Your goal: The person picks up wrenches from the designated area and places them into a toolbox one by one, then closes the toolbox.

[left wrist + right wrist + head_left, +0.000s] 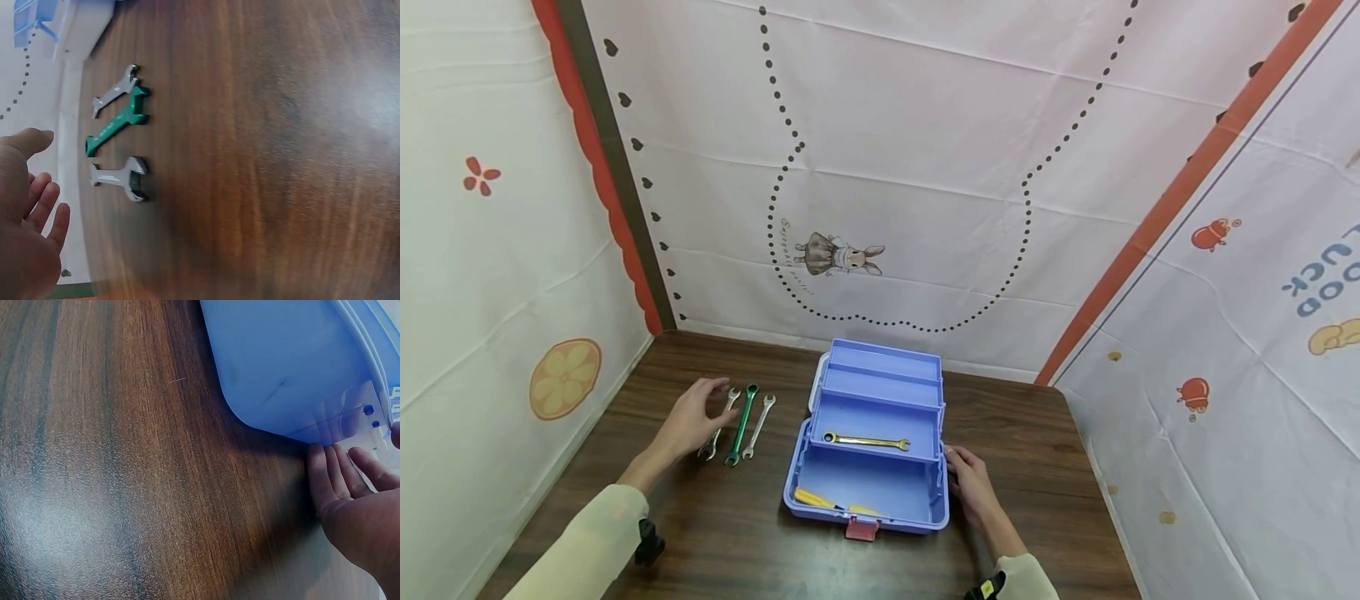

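My left hand (pixel 694 418) hovers over the leftmost silver wrench (pixel 719 425), thumb and fingers spread apart with nothing between them. Beside that wrench lie a green wrench (pixel 742 425) and another silver wrench (pixel 759 427), all roughly side by side on the table. At the right side of an open blue toolbox (pixel 880 467), my right hand (pixel 972 483) touches the outer wall with its fingertips; the right wrist view shows these fingers fairly straight. A yellow wrench (pixel 867 441) rests in the toolbox's lower tray.
Two yellow-handled tools, one a screwdriver (pixel 814 499), lie in the toolbox's bottom near its front wall. A red latch (pixel 862 529) hangs at the front. Stepped trays (pixel 883 362) stand raised at the back. Printed cloth walls (pixel 910 208) surround the brown wooden table (pixel 722 533).
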